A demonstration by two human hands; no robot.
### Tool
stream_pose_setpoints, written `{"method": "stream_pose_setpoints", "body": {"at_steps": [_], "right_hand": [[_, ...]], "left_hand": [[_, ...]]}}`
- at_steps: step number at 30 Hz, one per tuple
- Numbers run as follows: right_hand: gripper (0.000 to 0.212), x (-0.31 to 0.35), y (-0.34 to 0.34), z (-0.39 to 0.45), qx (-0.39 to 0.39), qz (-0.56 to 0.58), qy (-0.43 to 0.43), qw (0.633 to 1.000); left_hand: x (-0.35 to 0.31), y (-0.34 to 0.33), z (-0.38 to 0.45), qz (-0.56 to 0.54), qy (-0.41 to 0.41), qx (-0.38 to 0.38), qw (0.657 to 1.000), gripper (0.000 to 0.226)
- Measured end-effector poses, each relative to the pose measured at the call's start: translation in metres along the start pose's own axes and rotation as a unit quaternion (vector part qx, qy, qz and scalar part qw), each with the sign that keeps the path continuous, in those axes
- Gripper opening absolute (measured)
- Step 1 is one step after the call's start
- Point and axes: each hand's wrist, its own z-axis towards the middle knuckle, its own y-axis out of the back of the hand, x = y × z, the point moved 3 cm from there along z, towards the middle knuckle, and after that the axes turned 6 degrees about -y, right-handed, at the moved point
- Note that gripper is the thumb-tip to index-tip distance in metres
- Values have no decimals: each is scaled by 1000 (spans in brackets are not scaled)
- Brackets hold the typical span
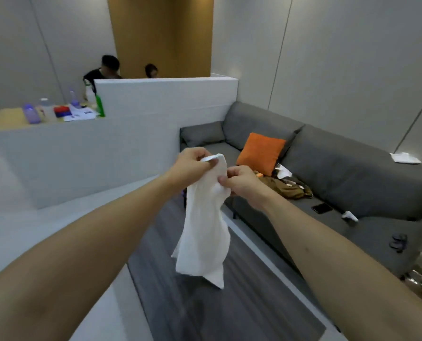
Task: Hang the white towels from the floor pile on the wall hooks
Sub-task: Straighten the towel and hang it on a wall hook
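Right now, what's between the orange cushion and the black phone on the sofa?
Head view: an olive-brown bag with papers and small clutter lies on the sofa between orange cushion and black phone.

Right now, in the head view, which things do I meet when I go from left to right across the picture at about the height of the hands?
Purple bottle → green bottle → left hand → white towel → right hand → orange cushion → black phone on the grey sofa.

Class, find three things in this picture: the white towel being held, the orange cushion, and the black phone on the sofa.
white towel (206, 225), head view, middle of the hanging cloth.
orange cushion (260, 152), head view, centre of its front face.
black phone (322, 208), head view, middle of its screen.
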Motion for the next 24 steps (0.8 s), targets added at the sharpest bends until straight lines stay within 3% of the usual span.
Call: {"method": "stream_pose_setpoints", "body": {"at_steps": [3, 6, 10, 12, 15, 19, 24], "right_hand": [[48, 15, -16, 13, 51, 42, 27, 997], [45, 33, -33, 25, 123, 59, 38, 990], [35, 48, -54, 48, 230, -136, 44, 963], [21, 51, -66, 66, 209, -262, 71, 939], [28, 55, -81, 97, 131, -367, 97, 916], [47, 55, -98, 155, 70, -394, 86, 912], [24, 70, -127, 250, 18, -460, 74, 884]], "left_hand": [[1, 28, -4, 7, 18, -38, 999, 16], [9, 65, -11, 17, 62, -118, 991, 17], [22, 113, -21, 65, 89, -188, 976, 18], [35, 134, -24, 91, 102, -221, 966, 18], [62, 158, -26, 133, 123, -250, 951, 14], [115, 204, -20, 179, 152, -295, 926, 14], [194, 272, 22, 238, 191, -292, 906, 16]]}}
